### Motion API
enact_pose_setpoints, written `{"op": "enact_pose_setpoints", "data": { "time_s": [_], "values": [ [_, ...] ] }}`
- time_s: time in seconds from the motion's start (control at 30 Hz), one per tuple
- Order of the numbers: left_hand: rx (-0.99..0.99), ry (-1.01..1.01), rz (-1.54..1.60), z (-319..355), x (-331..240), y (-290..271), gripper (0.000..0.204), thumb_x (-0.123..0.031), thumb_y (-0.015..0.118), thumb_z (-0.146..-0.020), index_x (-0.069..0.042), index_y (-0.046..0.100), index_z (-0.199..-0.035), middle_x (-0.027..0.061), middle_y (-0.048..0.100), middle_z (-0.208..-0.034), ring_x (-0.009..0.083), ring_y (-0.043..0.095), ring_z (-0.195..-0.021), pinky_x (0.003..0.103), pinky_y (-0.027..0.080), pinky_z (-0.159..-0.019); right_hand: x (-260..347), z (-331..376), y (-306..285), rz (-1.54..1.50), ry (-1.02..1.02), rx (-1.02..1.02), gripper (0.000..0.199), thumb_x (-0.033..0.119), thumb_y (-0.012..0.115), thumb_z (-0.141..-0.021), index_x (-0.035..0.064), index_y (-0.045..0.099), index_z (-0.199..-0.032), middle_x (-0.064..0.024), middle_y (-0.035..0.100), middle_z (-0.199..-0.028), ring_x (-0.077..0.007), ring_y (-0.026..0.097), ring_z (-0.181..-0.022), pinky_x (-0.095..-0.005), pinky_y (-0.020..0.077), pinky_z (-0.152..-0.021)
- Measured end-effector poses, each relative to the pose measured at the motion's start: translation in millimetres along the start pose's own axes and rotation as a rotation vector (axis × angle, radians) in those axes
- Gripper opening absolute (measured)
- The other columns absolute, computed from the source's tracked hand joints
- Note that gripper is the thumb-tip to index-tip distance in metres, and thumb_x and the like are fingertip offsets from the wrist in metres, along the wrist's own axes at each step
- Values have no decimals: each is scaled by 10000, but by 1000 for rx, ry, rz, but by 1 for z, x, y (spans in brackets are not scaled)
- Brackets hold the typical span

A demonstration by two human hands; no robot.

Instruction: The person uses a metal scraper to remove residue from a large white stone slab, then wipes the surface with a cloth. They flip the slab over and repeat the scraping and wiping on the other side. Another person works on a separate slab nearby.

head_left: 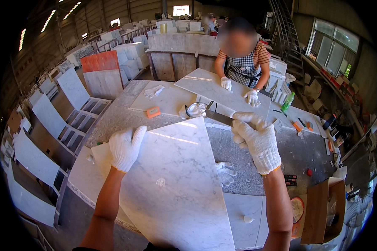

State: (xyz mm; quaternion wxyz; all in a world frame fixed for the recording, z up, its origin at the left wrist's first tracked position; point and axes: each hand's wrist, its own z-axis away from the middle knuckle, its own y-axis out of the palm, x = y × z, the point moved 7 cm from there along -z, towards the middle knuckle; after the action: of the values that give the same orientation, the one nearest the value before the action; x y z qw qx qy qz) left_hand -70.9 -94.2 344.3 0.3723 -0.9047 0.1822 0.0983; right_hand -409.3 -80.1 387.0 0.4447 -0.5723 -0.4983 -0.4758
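Observation:
My left hand (pixel 127 148), in a white knit glove, grips the far left edge of a grey-veined white marble slab (pixel 171 184) in front of me. A small whitish smear shows on its polished face. My gloved right hand (pixel 257 142) is closed round a putty knife (pixel 219 118), holding it up beyond the slab's right edge. The blade points left, its end close to a small round container of white paste (pixel 197 109). The knife's handle is hidden in my fingers. A loose white glove (pixel 225 173) lies to the right of the slab.
Across the table, a person in a checked apron (pixel 243 65) rests gloved hands on another marble slab (pixel 222 90). An orange block (pixel 153 112) and another glove (pixel 154 91) lie far left. Slabs lean on racks (pixel 77 127) at left; a cardboard box (pixel 322 211) stands near right.

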Motion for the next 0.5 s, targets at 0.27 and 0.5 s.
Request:
{"op": "enact_pose_setpoints", "data": {
  "time_s": [0.27, 0.5],
  "values": [
    [-9, 5, 10, 0, -3, 0, 464, -371, 609, -904, -6, 601, -617, 224, 566, -586, 408, 575, -564, 482, 432, -538, -1, -1, 2, 17, -33, 5, 245, 140, 641, -914, -41, 647, -1080, -36, 622, -731, -76, 574, -604, -214, 460, -524],
    [-6, -3, -6, -1, -3, -1, 473, -387, 596, -908, -9, 607, -624, 228, 565, -587, 413, 578, -567, 488, 435, -541, 3, 0, 3, 17, -47, -6, 239, 128, 640, -907, -46, 649, -1072, -41, 623, -734, -78, 575, -598, -217, 458, -519]
  ]
}}
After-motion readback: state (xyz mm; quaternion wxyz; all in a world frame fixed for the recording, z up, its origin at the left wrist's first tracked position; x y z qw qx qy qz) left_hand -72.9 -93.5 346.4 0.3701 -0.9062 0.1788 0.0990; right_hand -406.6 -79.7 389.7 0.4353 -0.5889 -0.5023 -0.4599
